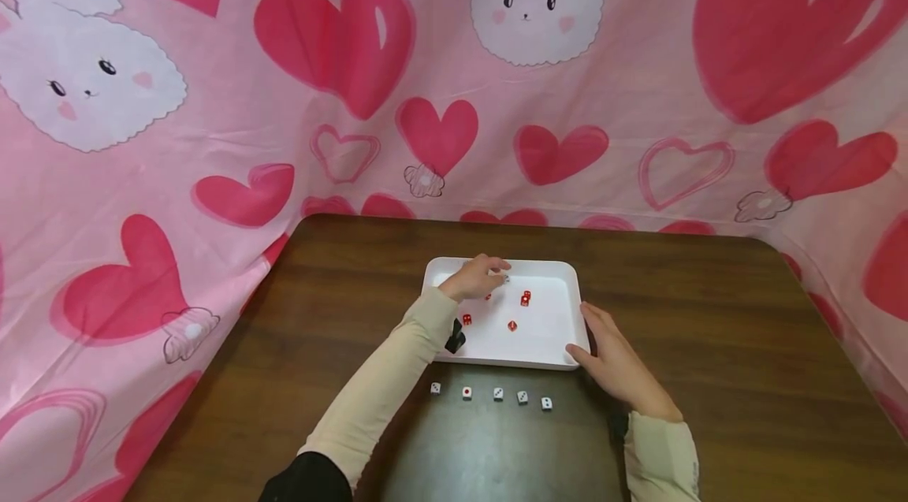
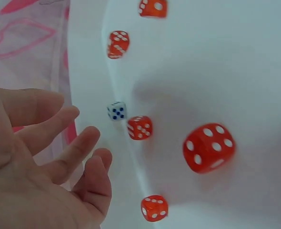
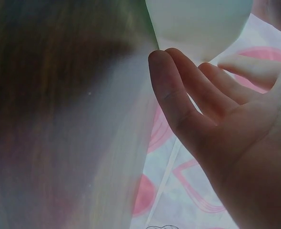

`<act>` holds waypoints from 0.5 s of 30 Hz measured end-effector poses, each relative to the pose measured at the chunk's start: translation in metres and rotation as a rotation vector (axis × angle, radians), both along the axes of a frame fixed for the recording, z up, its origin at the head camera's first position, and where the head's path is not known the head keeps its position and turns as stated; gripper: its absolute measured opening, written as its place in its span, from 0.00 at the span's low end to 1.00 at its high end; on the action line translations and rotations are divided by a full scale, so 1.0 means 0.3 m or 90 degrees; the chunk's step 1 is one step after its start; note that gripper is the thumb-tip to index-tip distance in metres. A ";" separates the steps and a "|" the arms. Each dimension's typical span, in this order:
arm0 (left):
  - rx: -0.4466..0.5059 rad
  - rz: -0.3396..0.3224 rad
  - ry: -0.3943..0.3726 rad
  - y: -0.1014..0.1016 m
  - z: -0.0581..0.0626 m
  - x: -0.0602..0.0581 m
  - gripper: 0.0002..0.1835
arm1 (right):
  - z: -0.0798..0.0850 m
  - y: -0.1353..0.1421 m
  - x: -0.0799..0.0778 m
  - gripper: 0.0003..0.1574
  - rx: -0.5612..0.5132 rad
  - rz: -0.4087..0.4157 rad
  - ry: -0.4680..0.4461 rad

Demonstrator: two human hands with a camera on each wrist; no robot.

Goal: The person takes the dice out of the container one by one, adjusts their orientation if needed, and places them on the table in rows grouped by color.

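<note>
My left hand [image 1: 477, 278] reaches over the far left part of a white tray [image 1: 546, 340], fingers spread and loosely bent. In the left wrist view, a small white die [image 2: 116, 111] with blue pips lies by the tray wall, just beyond the fingertips. A red die [image 2: 140, 128] sits right beside it. Other red dice lie around the tray, among them a larger-looking one [image 2: 209, 148] and one [image 1: 512, 325] standing on a corner. My right hand [image 1: 617, 356] holds the tray's near right corner, thumb over the rim and fingers along the outer side.
In front of the tray, a row of several white dice, one with a red pip [image 1: 467, 392], lies on the dark wooden table [image 1: 340, 313]. A pink cloth [image 1: 454, 45] with hearts and rabbits hangs behind and at the sides.
</note>
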State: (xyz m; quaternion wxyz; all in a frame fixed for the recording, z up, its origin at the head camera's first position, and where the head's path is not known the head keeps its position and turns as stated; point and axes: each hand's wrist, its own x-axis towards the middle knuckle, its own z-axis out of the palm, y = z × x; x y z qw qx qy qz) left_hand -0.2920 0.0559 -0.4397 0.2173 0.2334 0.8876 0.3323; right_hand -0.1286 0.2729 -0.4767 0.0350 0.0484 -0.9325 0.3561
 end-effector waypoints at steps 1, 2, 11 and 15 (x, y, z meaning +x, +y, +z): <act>-0.010 -0.008 0.007 0.001 -0.004 0.001 0.20 | 0.001 0.001 0.000 0.46 0.000 0.000 -0.005; -0.023 -0.019 0.019 0.002 -0.006 0.002 0.20 | 0.002 0.000 0.001 0.47 -0.001 0.000 -0.011; -0.065 -0.052 0.084 0.021 -0.028 0.008 0.22 | 0.004 0.002 0.001 0.48 -0.006 -0.008 -0.042; -0.075 -0.046 0.091 0.028 -0.045 0.005 0.23 | 0.002 0.003 0.001 0.49 -0.006 -0.011 -0.045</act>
